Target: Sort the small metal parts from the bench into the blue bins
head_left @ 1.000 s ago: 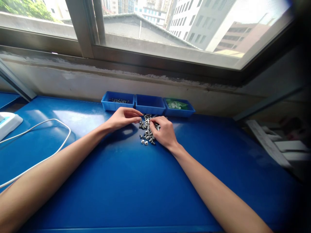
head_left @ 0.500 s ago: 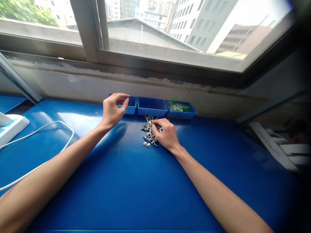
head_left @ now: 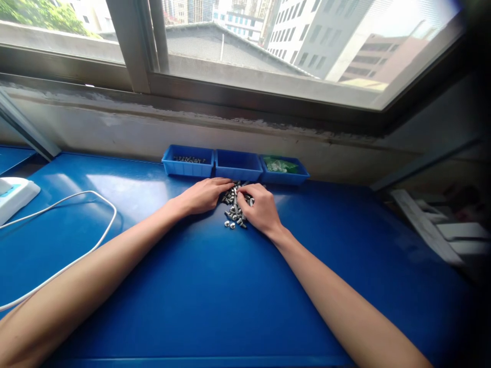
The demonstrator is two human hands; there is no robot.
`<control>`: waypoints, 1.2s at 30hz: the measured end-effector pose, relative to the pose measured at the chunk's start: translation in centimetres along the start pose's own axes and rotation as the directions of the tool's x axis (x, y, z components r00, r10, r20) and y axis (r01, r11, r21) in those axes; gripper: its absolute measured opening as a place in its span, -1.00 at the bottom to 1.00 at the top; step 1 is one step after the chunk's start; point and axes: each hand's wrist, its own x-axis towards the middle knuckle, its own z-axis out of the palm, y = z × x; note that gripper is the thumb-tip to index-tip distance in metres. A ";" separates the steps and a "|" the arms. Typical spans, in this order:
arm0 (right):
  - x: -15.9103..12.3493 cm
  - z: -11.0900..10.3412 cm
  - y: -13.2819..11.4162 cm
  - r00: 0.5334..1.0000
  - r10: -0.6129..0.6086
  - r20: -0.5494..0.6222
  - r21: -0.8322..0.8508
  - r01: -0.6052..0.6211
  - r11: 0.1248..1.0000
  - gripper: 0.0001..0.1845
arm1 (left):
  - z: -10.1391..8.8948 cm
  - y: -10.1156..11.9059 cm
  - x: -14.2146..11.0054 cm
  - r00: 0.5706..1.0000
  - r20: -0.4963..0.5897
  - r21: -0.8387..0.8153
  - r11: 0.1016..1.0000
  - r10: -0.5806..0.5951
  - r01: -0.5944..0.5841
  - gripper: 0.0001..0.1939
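Observation:
A loose pile of metal screws (head_left: 235,212) lies on the blue table, in front of the bins. My left hand (head_left: 205,195) reaches in from the left, palm down and fingers stretched out, their tips at the pile's far left edge. On the right side of the pile rests my right hand (head_left: 261,208), its thumb and forefinger pinched together among the screws. Whatever those fingertips hold is too small to make out. Behind the hands, the left blue bin (head_left: 187,169) contains many small dark metal pieces.
Beside that bin stand a middle blue bin (head_left: 238,174) and a right blue bin (head_left: 286,178) holding a green-and-clear plastic bag. A white cable (head_left: 111,220) curves across the table's left side from a white device (head_left: 19,197). The window wall (head_left: 126,120) bounds the back.
My left hand has come down from above the left bin to the screw pile, moving right and nearer, its fingers now reaching out. My right hand has stayed at the pile.

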 end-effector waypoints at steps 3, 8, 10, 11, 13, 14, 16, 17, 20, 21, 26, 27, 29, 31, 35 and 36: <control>0.0 0.0 -0.1 1.000 0.004 0.003 0.003 -0.004 1.000 -0.86 | -0.6 -0.2 -0.2 0.999 -0.041 0.008 1.000 0.014 -0.014 -0.58; 0.0 0.0 0.0 1.000 0.005 0.009 0.002 -0.005 1.000 -0.86 | -1.2 -0.5 -0.5 0.996 -0.093 -0.040 0.999 0.018 -0.022 -0.68; 0.0 0.0 0.0 1.000 0.007 0.010 0.006 -0.007 1.000 -0.86 | -1.2 -0.5 -0.6 0.993 -0.117 -0.092 0.996 -0.007 -0.003 -0.67; 0.0 0.0 0.0 1.000 0.008 0.011 0.008 -0.008 1.000 -0.86 | -1.1 -0.5 -0.6 0.991 -0.133 -0.122 0.993 -0.024 0.008 -0.65; 0.0 0.0 0.0 1.000 0.012 0.014 0.011 -0.012 1.000 -0.86 | -1.0 -0.4 -0.7 0.982 -0.169 -0.219 0.975 -0.084 0.046 -0.61; 0.0 -0.1 0.0 1.000 0.012 0.012 0.011 -0.012 1.000 -0.86 | -1.0 -0.3 -0.7 0.972 -0.187 -0.300 0.951 -0.140 0.079 -0.59; 0.0 -0.1 -0.1 1.000 0.012 0.008 0.012 -0.012 1.000 -0.86 | -1.2 -0.2 -0.8 0.940 -0.174 -0.518 0.839 -0.295 0.167 -0.59; 0.0 -0.1 -0.1 1.000 0.011 0.008 0.013 -0.012 1.000 -0.86 | -1.4 -0.2 -0.8 0.920 -0.137 -0.639 0.742 -0.368 0.202 -0.59; 0.0 -0.1 -0.1 1.000 0.011 0.011 0.014 -0.011 1.000 -0.86 | -2.0 -0.2 -1.0 0.886 0.047 -0.893 0.378 -0.462 0.244 -0.50; 0.0 -0.1 -0.2 1.000 0.011 0.011 0.014 -0.011 1.000 -0.86 | -2.2 -0.2 -1.0 0.884 0.094 -0.930 0.276 -0.458 0.242 -0.49; 0.0 -0.1 -0.2 1.000 0.010 0.011 0.014 -0.010 1.000 -0.86 | -2.3 -0.1 -0.9 0.883 0.136 -0.971 0.116 -0.449 0.209 -0.50; 0.0 -0.1 -0.2 1.000 0.010 0.012 0.017 -0.010 1.000 -0.86 | -2.4 -0.1 -0.9 0.882 0.115 -0.970 0.141 -0.458 0.200 -0.50; 0.0 -0.1 -0.2 1.000 0.012 0.014 0.022 -0.012 1.000 -0.85 | -2.7 -0.2 -0.8 0.861 0.009 -0.950 0.264 -0.509 0.166 -0.54; 0.0 -0.1 -0.1 1.000 0.014 0.015 0.025 -0.014 1.000 -0.85 | -3.3 -0.7 -0.8 0.790 -0.195 -0.878 0.462 -0.581 0.123 -0.62; 0.0 -0.1 -0.1 1.000 0.017 0.020 0.034 -0.018 0.999 -0.86 | -4.5 -2.2 -1.0 0.593 -0.526 -0.682 0.719 -0.610 0.135 -0.71; 0.0 -0.1 -0.1 1.000 0.017 0.019 0.037 -0.018 0.999 -0.86 | -4.6 -2.5 -1.1 0.582 -0.559 -0.649 0.748 -0.591 0.136 -0.72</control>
